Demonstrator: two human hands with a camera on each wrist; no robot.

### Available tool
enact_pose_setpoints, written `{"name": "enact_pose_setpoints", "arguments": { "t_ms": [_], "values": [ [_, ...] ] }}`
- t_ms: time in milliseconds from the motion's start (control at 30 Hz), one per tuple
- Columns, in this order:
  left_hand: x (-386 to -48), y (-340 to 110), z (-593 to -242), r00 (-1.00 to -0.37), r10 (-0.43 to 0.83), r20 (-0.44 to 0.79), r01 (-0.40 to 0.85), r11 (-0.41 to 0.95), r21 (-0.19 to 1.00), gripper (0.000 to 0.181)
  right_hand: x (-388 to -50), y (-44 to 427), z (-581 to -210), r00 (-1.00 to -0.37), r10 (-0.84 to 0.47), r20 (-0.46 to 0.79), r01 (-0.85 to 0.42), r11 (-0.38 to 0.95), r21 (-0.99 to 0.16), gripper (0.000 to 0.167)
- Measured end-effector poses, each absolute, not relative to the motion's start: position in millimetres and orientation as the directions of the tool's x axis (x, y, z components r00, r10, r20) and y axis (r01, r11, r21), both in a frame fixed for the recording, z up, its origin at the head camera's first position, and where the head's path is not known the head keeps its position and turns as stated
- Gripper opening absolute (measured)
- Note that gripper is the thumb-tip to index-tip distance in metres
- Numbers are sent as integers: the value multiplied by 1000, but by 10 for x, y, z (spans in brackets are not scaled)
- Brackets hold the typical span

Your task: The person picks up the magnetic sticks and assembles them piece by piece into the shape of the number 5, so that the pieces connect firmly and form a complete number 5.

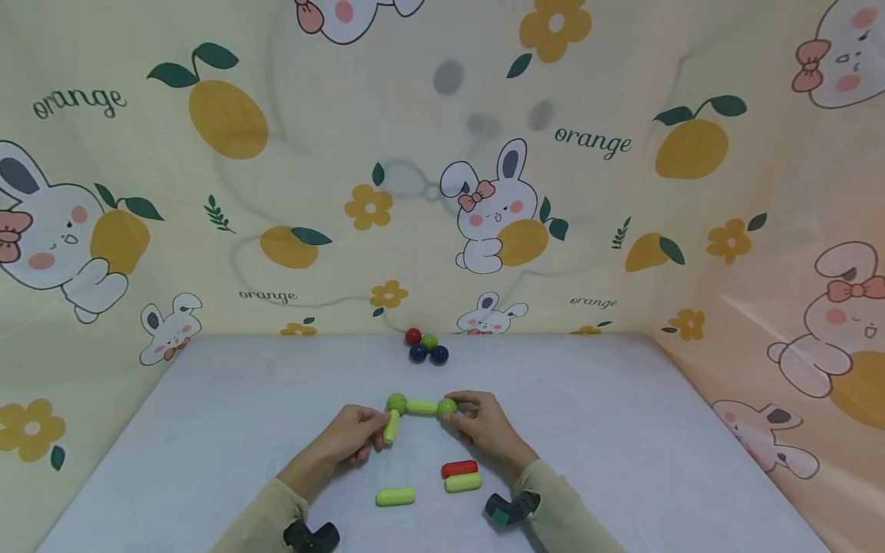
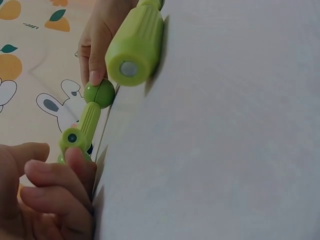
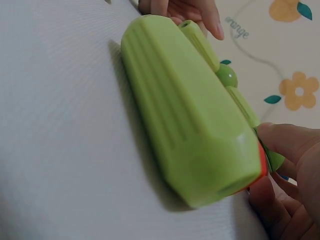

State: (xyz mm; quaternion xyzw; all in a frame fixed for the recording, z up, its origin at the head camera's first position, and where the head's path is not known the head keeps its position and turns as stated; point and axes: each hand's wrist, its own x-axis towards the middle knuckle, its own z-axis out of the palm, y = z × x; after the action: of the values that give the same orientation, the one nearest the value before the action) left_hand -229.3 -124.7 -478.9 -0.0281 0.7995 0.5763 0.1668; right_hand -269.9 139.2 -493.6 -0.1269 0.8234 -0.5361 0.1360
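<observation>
Two green balls and two light-green rods form a joined chain on the table. A rod (image 1: 422, 408) links the left ball (image 1: 396, 404) to the right ball (image 1: 446, 408), and a second rod (image 1: 391, 428) juts from the left ball toward the front. My right hand (image 1: 484, 422) pinches the right ball between thumb and fingers. Beside the second rod is my left hand (image 1: 356, 432); in the left wrist view its thumb and fingers (image 2: 55, 185) are spread apart, close to the rod's holed end (image 2: 72, 137). Whether a fingertip touches it, I cannot tell.
Nearer the front lie a loose light-green rod (image 1: 396, 497) and, farther right, a red rod (image 1: 459, 468) against another green rod (image 1: 463, 483). Toward the back edge sit a red ball (image 1: 412, 336), a green ball (image 1: 429, 342) and two dark blue balls (image 1: 418, 353). A patterned curtain (image 1: 415, 253) stands behind the table.
</observation>
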Motion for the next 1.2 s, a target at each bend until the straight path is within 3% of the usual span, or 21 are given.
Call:
{"name": "enact_pose_setpoints", "arguments": {
  "t_ms": [400, 1200],
  "values": [
    [-2301, -1264, -4776, -939, 122, -321, -263, 348, 900, 34, -2705, 1391, -4935, -931, -346, -118, -21, 374, -927, 46],
    [-2467, -1383, -4711, -967, 84, -240, -194, 366, 910, 27, -2719, 1392, -4948, -933, -345, -97, -41, 371, -928, 45]
  ]
}}
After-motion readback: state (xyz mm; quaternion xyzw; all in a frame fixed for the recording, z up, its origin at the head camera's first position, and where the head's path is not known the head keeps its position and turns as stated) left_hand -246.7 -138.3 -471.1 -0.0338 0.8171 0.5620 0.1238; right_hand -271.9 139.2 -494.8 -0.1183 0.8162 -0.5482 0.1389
